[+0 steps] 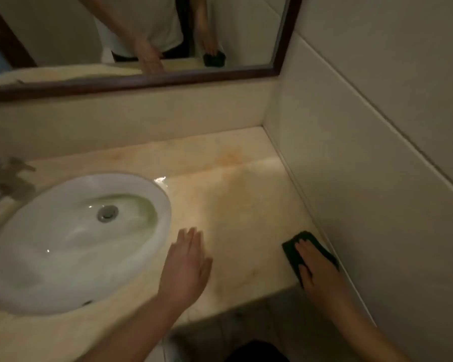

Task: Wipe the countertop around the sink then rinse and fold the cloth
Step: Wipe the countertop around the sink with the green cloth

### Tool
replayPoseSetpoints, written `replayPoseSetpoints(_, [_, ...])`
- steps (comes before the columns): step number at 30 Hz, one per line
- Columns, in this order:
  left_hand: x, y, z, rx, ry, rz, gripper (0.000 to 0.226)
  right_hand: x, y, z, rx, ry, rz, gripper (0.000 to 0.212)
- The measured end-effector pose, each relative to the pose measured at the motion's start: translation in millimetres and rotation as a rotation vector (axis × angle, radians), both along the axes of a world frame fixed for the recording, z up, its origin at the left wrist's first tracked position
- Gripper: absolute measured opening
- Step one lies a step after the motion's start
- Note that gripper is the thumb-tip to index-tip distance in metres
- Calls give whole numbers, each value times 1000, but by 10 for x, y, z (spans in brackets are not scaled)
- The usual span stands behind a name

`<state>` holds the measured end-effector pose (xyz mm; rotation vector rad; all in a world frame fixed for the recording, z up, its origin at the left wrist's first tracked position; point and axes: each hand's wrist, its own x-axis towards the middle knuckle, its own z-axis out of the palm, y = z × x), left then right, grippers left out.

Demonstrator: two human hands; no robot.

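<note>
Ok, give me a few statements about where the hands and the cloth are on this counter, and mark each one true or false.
1. The right hand presses the dark cloth flat on the countertop. True.
2. The cloth lies in the sink. False: it is on the counter's front right corner, beside the wall.
3. The left hand lies open, with no grip on anything. True.
4. The faucet is to the right of the sink. False: it is on the left.

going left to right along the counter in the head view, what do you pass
faucet → sink → left hand → bare countertop → dark cloth under the right hand → tiled side wall
</note>
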<state>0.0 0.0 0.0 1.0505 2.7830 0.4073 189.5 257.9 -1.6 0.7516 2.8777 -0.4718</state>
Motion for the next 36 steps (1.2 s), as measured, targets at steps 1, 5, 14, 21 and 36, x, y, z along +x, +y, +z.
replayPoseSetpoints(1, [-42, 80, -110, -71, -40, -9, 66, -72, 54, -81, 17, -23, 69, 52])
replayPoseSetpoints(5, [-77, 196, -380, -204, 3, 10, 71, -277, 315, -247, 87, -72, 63, 57])
replayPoseSetpoints(14, [-86, 178, -476, -208, 22, -30, 72, -1687, 767, -359, 132, 59, -15, 57])
replayPoseSetpoints(21, [-90, 179, -479, -173, 5, -25, 69, -1588, -496, -326, 135, 72, 511, 61])
replayPoseSetpoints(36, [-51, 183, -472, -138, 9, -11, 67, -1244, -474, -440, 184, 225, -58, 52])
